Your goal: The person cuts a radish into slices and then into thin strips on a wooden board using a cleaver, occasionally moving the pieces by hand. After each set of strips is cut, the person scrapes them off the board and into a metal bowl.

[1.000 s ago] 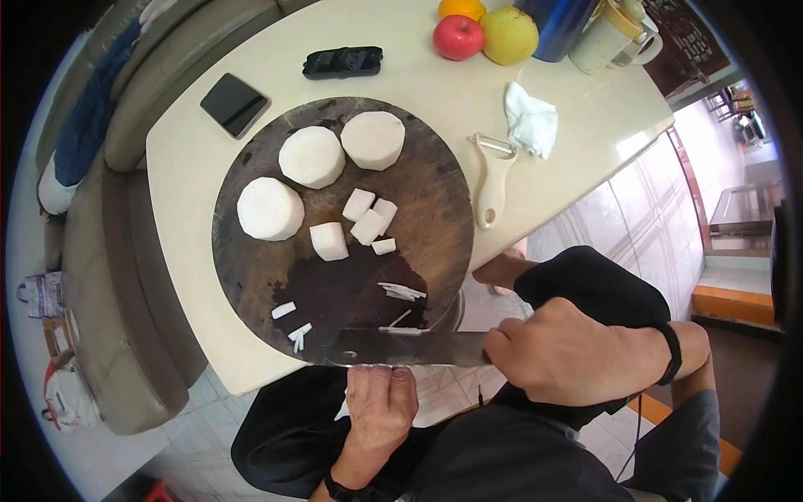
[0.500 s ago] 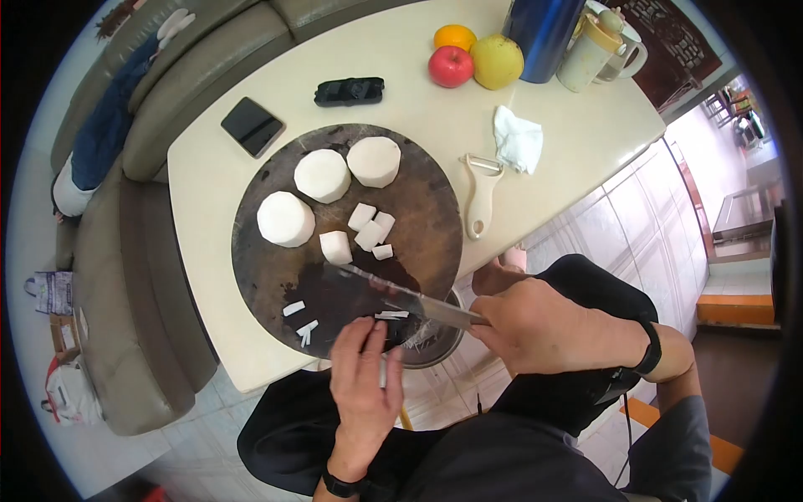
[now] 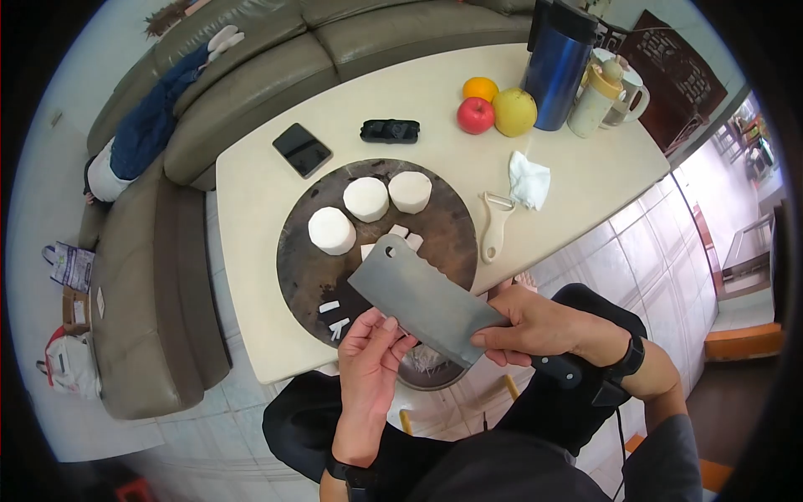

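My right hand grips the cleaver where the blade meets its black handle. The broad side of the blade faces me, tilted over the round dark cutting board. My left hand is at the blade's lower edge, thumb and fingertips pinched together; anything between them is too small to make out. Three thick white peeled vegetable pieces stand at the back of the board. Smaller white chunks are partly hidden behind the blade. A few thin white strips lie front left.
A metal bowl with shreds sits below the board's front edge. Right of the board are a peeler and a white cloth. Behind are a phone, a black object, fruit and a blue flask. Someone lies on the sofa.
The cleaver has been raised and turned from edge-on to flat toward me. My left fingers have come up from the board to the blade's edge. The view has shifted.
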